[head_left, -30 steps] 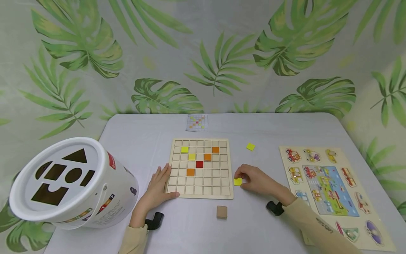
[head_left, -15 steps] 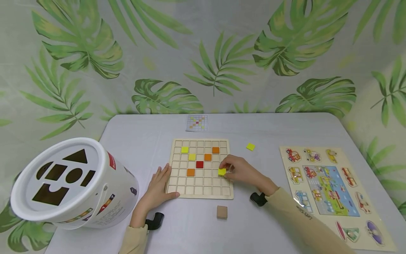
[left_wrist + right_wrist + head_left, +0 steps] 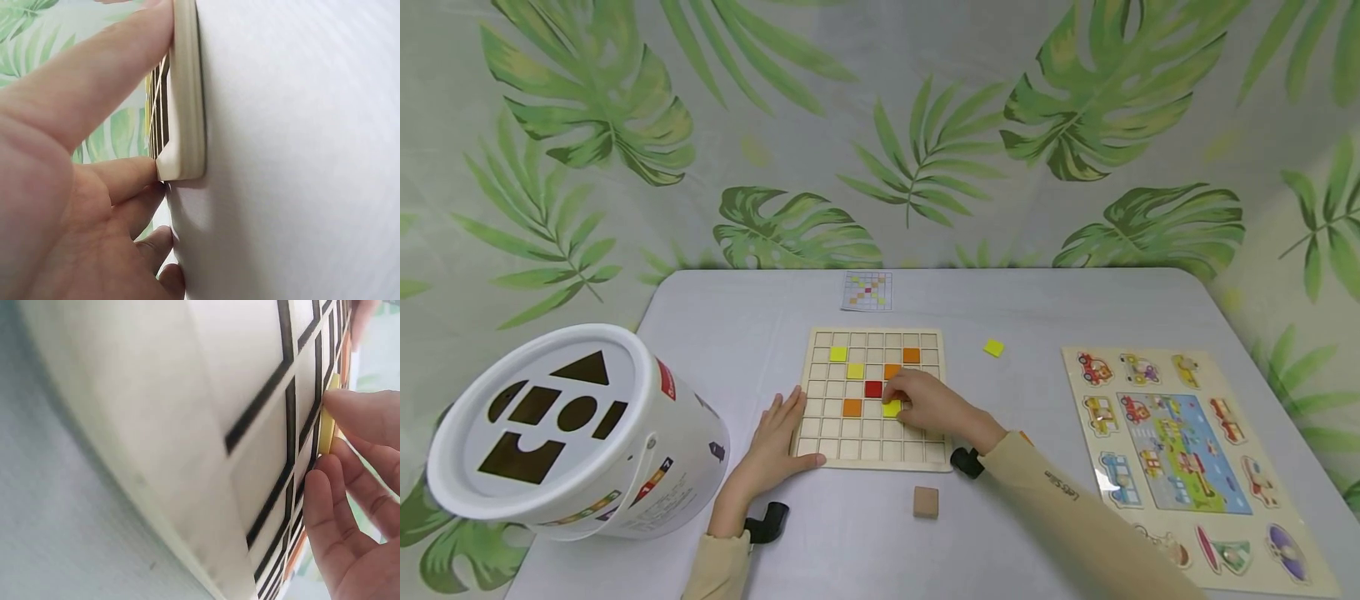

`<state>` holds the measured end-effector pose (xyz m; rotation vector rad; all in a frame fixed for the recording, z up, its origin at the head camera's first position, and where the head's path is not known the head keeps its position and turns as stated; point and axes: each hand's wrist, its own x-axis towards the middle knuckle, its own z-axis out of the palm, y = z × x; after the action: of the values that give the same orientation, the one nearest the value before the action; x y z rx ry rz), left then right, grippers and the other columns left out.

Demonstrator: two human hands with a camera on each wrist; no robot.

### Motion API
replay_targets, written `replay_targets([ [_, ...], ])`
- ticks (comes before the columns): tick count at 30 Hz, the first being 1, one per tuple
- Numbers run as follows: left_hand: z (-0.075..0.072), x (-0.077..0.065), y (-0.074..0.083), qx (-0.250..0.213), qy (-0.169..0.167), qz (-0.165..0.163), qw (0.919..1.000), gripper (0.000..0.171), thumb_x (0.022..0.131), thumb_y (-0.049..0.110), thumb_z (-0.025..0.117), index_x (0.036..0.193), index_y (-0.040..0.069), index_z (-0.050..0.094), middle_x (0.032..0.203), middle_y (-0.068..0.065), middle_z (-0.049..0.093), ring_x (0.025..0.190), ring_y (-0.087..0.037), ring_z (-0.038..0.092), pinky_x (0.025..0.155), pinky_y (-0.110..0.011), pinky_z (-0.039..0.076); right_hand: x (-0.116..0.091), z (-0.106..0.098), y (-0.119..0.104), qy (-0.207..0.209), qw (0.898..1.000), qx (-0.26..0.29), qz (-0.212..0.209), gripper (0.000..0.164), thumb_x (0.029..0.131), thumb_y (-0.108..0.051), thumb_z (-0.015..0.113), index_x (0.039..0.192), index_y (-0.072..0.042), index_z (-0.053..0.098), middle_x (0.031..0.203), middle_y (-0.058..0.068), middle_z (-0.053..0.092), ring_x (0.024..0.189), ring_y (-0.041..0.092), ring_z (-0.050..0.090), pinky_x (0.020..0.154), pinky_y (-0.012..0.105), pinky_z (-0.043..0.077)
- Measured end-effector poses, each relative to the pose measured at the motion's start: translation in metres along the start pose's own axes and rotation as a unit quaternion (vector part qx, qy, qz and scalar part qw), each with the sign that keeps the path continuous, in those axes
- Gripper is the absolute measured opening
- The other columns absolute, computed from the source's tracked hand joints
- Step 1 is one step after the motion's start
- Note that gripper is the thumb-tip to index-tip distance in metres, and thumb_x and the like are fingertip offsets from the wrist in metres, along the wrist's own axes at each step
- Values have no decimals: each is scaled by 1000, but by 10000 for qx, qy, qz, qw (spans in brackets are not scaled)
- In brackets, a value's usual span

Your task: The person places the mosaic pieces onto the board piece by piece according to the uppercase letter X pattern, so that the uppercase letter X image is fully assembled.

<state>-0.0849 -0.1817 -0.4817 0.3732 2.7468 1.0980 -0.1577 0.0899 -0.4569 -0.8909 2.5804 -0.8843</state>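
Note:
A wooden grid board lies mid-table, with a red tile near its centre. Two yellow tiles and several orange tiles sit in other cells around it. My right hand pinches a yellow tile between thumb and fingertips, at a cell just right and below the red one. In the right wrist view that yellow tile stands edge-on at the grid lines. My left hand rests at the board's left corner, fingers straight along the side and thumb over the near edge.
Another yellow tile lies right of the board. A small wooden block is in front. A printed pattern card lies behind. A white shape-sorter bucket stands left, a vehicle puzzle board right.
My right hand has picked up the yellow tile from the table beside the board and carried it left over the grid, next to the red tile. My left hand has stayed put.

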Motion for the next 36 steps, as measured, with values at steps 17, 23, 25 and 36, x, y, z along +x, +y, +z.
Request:
replay_targets([
  [17,1,0,0,-3,31,33,10000,98,76,26,80,146,-10,23,155,-23,17,141,-44,2,110,-60,1,-88,-55,45,565,9937,913,308,22,83,5,67,103,-3,67,99,6,64,87,20,56,76,36,51],
  [23,0,-1,1,-17,29,48,10000,98,75,25,81,146,-10,23,155,-24,17,141,-45,2,110,-60,1,-131,-57,71,542,9939,809,511,25,80,6,69,102,-4,67,98,4,65,87,21,57,74,32,52],
  [25,0,-1,1,-16,37,31,10000,98,75,25,81,146,-10,23,155,-24,17,141,-44,2,110,-59,1,-141,-56,76,504,9946,755,509,28,78,6,71,103,-6,67,99,2,65,88,20,56,73,30,51],
  [36,0,0,1,-40,27,-23,10000,98,76,25,81,146,-10,23,155,-23,16,142,-43,2,111,-58,0,-150,-43,86,666,9973,196,247,34,71,12,71,96,-10,66,93,-5,57,80,12,51,67,25,47],
])
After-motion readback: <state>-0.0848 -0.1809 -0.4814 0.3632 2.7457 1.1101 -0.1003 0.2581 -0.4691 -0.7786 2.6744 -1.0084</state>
